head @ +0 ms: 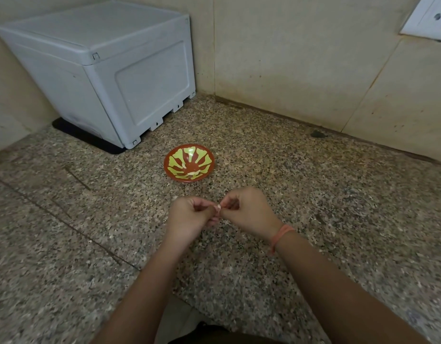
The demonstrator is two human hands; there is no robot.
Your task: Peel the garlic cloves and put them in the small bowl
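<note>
Head: left hand, right hand pinch garlic clove; small bowl holds pale pieces.

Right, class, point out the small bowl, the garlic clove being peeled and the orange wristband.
small bowl (202, 160): head view, inner wall.
garlic clove (218, 208): head view, pale exposed tip.
orange wristband (280, 235): head view, strand across right wrist.

We hold both forearms forward, left grip and right grip meeting fingertip to fingertip, pinching one garlic clove.
</note>
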